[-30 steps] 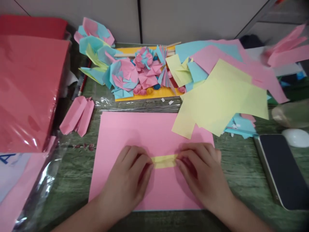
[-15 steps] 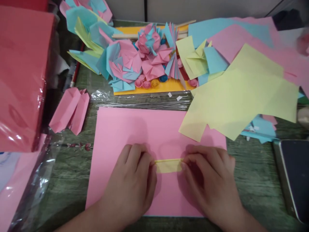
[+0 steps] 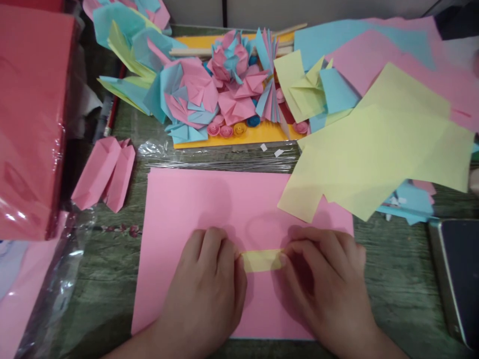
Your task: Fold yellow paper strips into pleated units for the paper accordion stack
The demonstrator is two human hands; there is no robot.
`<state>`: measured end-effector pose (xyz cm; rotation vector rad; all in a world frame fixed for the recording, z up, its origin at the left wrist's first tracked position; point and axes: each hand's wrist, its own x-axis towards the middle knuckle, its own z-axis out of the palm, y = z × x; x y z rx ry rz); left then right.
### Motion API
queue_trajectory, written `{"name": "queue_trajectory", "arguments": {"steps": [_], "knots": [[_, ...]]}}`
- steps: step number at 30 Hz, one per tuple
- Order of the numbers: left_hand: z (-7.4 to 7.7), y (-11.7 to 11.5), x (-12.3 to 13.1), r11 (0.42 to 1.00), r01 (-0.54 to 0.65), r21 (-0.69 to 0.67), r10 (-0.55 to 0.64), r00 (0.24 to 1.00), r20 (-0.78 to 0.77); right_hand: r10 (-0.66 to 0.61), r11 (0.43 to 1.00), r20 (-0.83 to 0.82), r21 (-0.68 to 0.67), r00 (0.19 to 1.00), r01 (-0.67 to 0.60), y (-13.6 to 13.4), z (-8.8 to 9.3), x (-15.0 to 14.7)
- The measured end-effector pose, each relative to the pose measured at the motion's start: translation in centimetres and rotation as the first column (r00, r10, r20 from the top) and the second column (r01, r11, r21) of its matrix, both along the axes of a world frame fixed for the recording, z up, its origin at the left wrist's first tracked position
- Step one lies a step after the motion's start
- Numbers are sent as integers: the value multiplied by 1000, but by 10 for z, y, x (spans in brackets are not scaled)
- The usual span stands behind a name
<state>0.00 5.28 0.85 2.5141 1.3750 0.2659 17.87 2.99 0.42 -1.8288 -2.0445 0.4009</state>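
Observation:
A narrow yellow paper strip (image 3: 262, 261) stretches sideways between my two hands, low over the pink paper sheets (image 3: 187, 209). My left hand (image 3: 207, 284) pinches its left end between thumb and fingers. At the other end, the thumb and index finger of my right hand (image 3: 331, 279) are closed on the strip. Both ends are hidden under my fingertips. Beyond my right hand, a large cut yellow sheet (image 3: 377, 144) overlaps the upper right corner of the pink sheets.
Two folded pink paper pieces (image 3: 105, 172) lie left of the pink sheets. Thin wires (image 3: 224, 163) run along their top edge. Folded paper flowers (image 3: 232, 57) crowd an orange board (image 3: 269, 134) behind. A red plastic-wrapped pack (image 3: 33, 124) stands left, a phone (image 3: 458, 279) right.
The camera view has shifted slightly. My hands keep their pinch on the strip, and its darker upper edge looks thinner now, with the strip's face turned a little more upward.

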Motion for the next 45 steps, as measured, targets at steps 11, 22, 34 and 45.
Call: {"name": "queue_trajectory", "arguments": {"steps": [11, 22, 34, 45], "knots": [[-3, 1, 0, 1000, 14, -11, -14, 1000, 4, -10, 1000, 4, -5, 1000, 10, 1, -2, -1], [-4, 1, -1, 999, 8, -48, -8, 1000, 4, -11, 999, 20, -46, 1000, 12, 3, 2, 0], [-4, 0, -11, 981, -27, -190, 40, 997, 67, -16, 998, 40, -68, 999, 18, 4, -1, 3], [-8, -6, -8, 995, 73, -70, -64, 991, 121, 11, 994, 49, -112, 999, -5, 2, -1, 7]]}}
